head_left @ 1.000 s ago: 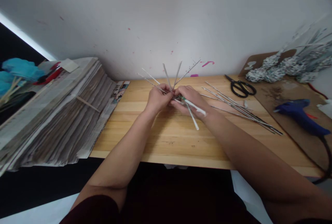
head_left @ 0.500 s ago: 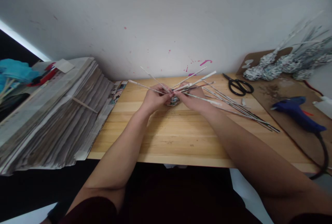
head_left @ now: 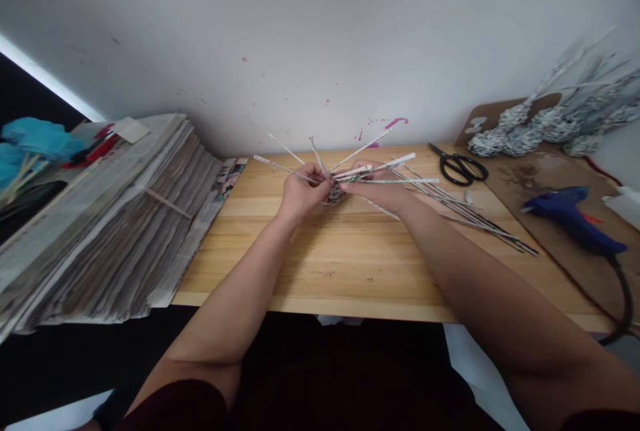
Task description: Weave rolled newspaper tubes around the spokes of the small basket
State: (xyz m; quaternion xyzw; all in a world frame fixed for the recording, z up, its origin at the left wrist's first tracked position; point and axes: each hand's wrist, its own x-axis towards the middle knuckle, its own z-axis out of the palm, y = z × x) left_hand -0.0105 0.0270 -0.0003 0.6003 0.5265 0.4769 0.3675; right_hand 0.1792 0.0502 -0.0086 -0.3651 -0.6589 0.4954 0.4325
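Observation:
A small woven piece of rolled newspaper [head_left: 334,198] is held just over the wooden table, with several paper tubes fanning out from its top. My left hand [head_left: 303,192] is closed around its left side, thumb and fingers pinching near the base of the tubes. On the other side, my right hand [head_left: 385,192] is closed too, its thumb tip pressed by the weave where a paper tube [head_left: 400,182] runs out to the right. The right fingertips are partly hidden behind the tubes.
Loose paper tubes [head_left: 470,213] lie right of my hands, below black scissors [head_left: 460,166]. Further right are a blue glue gun [head_left: 575,218] on brown board and several woven paper pieces [head_left: 540,128]. A tall newspaper stack [head_left: 120,238] stands left on the wooden table [head_left: 320,278].
The tubes on the woven piece have shifted; one now stands more upright near my left hand. My right thumb has moved slightly right, and another tube points down to the right beneath that hand.

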